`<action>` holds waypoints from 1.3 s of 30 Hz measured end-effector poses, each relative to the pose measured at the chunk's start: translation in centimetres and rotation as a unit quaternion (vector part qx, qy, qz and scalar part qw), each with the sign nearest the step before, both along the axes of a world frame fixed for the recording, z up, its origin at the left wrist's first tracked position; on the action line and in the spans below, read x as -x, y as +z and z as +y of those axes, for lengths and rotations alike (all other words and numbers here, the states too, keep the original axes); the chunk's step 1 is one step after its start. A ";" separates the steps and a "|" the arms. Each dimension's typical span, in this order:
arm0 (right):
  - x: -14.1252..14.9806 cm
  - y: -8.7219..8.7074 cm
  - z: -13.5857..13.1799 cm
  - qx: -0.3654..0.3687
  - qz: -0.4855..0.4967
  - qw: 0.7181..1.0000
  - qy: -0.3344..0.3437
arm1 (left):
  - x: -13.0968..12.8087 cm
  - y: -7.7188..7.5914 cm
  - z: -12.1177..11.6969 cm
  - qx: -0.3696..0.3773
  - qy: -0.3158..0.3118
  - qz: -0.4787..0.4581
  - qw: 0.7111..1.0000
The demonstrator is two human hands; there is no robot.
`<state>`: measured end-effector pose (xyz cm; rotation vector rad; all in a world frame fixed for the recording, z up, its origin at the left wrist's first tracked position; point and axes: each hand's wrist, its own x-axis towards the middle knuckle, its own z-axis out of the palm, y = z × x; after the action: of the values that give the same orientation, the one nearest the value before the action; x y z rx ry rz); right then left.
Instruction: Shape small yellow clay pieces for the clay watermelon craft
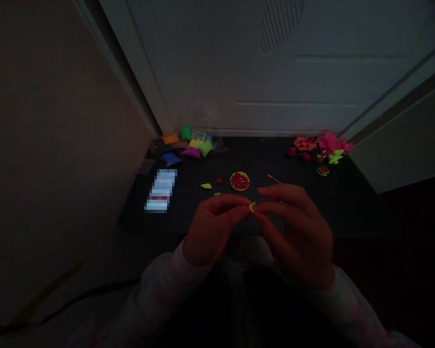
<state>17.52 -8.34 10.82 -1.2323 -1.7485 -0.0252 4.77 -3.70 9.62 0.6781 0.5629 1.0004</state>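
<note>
A small piece of yellow modelling clay [253, 207] is pinched between the fingertips of my left hand [214, 227] and my right hand [297, 232], above the table's near edge. Both hands have their thumb and fingertips on it. Beyond them lies a round clay pizza [239, 181], yellow-rimmed with red and green bits on top. To its left are a red clay ball [219, 181], a yellow clay lump [206, 186] and a small green clay piece [217, 194]. A thin pink stick-like tool [274, 179] is partly hidden behind my right hand.
On the dark table [130, 217], a bright pixelated rectangle [161, 191] lies at left. Colourful clay packets [192, 151] rest in clear plastic at the back left. Pink and orange clay flowers [329, 144] and other small figures stand at the back right. A white door [217, 58] rises behind.
</note>
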 end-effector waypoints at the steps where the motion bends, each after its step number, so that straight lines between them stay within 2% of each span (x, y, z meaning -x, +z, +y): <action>1: 0.0 0.0 -0.1 -0.001 0.001 1.000 -0.001 | 0.0 0.0 0.0 0.010 -0.005 -0.001 1.000; 8: 0.2 -0.1 -0.5 -0.033 0.045 0.998 -0.014 | 0.0 0.4 -0.1 0.023 -0.022 -0.006 0.999; 14: 0.2 0.5 -0.5 -0.038 -0.036 0.998 -0.026 | 0.2 0.5 -0.2 -0.006 -0.020 -0.002 1.000; 19: 0.2 0.7 -0.4 -0.037 -0.055 0.997 -0.024 | 0.3 0.6 -0.1 -0.010 -0.024 0.002 1.000; 23: 0.4 0.4 -0.4 -0.038 -0.035 0.998 -0.023 | 0.2 0.5 -0.1 -0.005 -0.017 -0.006 1.000; 27: 0.4 0.2 -0.5 -0.005 0.001 1.000 -0.017 | 0.1 0.3 -0.1 -0.024 -0.005 0.001 1.000; 36: 0.3 0.6 -0.5 0.018 -0.004 1.000 -0.003 | 0.4 0.1 0.2 -0.059 -0.032 -0.007 0.998; 39: 0.3 0.4 -0.6 0.005 0.017 1.000 -0.007 | 0.4 0.1 0.1 -0.050 -0.030 -0.003 0.998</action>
<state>17.25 -8.90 11.20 -1.2442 -1.7124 -0.0035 4.34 -3.59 9.72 0.7764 0.4876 0.9794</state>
